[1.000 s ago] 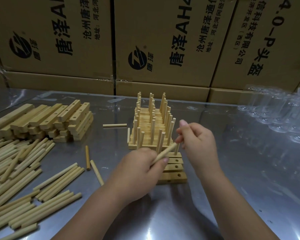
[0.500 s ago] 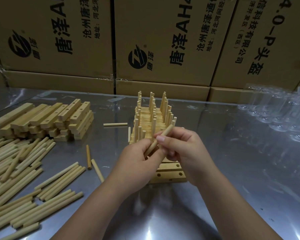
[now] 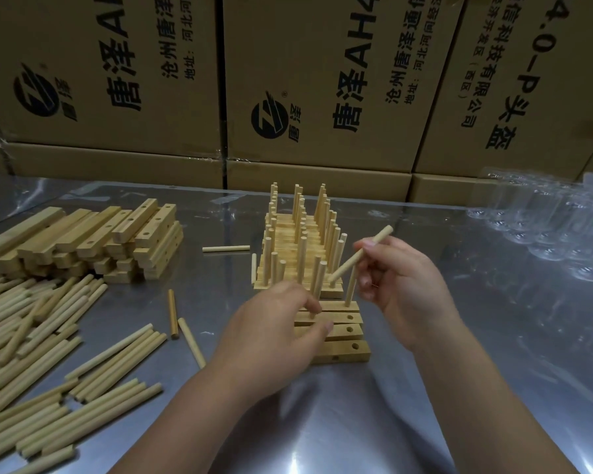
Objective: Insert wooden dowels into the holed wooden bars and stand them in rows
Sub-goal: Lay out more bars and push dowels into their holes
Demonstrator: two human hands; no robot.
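Note:
Several holed wooden bars (image 3: 336, 352) lie side by side at the table's middle. Behind them stand rows of finished bars with upright dowels (image 3: 298, 241). My left hand (image 3: 278, 336) pinches the foot of an upright dowel (image 3: 317, 282) that stands in the middle hole of the rearmost loose bar. Another dowel (image 3: 350, 289) stands in that bar's right hole. My right hand (image 3: 403, 285) hovers just right of the bars and grips a tilted dowel (image 3: 363, 251), its lower tip near the finished rows.
A heap of loose dowels (image 3: 31, 336) covers the left of the steel table (image 3: 356, 422); a stack of empty bars (image 3: 83, 237) sits behind it. Stray dowels (image 3: 190, 342) lie near my left hand. Cardboard boxes (image 3: 322, 80) wall the back. Clear plastic containers (image 3: 545, 227) crowd the right.
My hands met over the bars, then parted. The right hand lifted to the right with a dowel; the left hand dropped to the loose bar with a dowel standing in the middle hole.

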